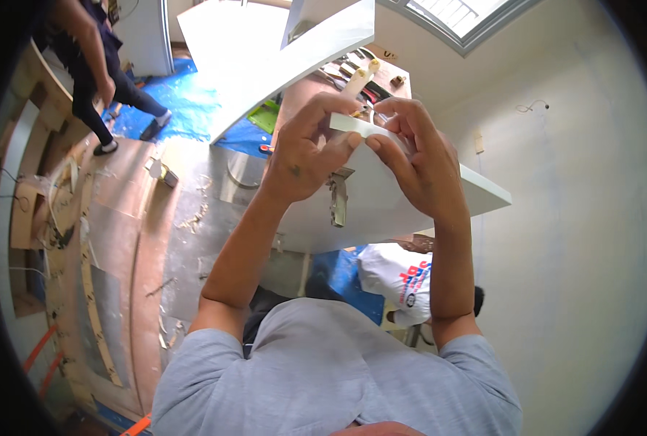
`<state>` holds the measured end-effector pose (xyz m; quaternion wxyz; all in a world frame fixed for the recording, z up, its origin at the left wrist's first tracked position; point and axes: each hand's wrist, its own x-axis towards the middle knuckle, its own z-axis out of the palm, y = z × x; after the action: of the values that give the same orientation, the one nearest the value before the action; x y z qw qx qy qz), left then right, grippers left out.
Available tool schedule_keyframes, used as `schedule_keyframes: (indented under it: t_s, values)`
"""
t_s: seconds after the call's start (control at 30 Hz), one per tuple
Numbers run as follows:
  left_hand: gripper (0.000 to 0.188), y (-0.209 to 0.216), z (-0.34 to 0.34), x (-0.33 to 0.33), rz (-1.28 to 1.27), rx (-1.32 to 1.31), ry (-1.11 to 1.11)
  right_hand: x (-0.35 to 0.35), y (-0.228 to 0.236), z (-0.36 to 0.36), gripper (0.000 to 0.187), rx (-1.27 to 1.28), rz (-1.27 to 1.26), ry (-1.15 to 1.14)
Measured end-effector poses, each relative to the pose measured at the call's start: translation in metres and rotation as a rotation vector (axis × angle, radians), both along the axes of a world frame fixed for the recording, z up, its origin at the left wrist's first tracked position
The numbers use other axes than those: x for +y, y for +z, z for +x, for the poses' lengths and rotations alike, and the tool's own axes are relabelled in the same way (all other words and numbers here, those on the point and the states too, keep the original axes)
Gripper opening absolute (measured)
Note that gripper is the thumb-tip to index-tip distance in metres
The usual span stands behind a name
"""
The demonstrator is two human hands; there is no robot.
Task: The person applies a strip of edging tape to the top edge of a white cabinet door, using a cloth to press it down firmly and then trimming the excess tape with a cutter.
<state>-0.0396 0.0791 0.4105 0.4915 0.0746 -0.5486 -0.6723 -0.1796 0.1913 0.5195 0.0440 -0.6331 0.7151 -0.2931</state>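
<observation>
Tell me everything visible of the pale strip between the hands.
The pale strip looks smooth, flat and white, perhaps plastic or coated board. In the picture it slants down rightward from a squared left end. The left hand and right hand both pinch it, partly covering it. Whether it joins the white panel, I can't tell.

Red and blue lettering (415,276), round dark emblem (410,299) on white shirt (380,267); smallest print blurred

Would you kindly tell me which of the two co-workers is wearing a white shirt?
It is the lower-right co-worker, partly hidden behind the wearer's right forearm; the upper-left co-worker, by contrast, wears dark clothes.
</observation>
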Motion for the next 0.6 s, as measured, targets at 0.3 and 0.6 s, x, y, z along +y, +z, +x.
schedule_keyframes:
  t_s: [0.3,0.6]
  values:
    - [0.027,0.057,0.036,0.006,-1.254,-0.458,0.714,0.011,-0.012,-0.01,0.013,0.305,-0.298,0.255]
    - [0.028,0.048,0.018,0.025,-1.245,-0.554,0.859,0.038,-0.01,-0.02,0.032,0.446,-0.278,0.227]
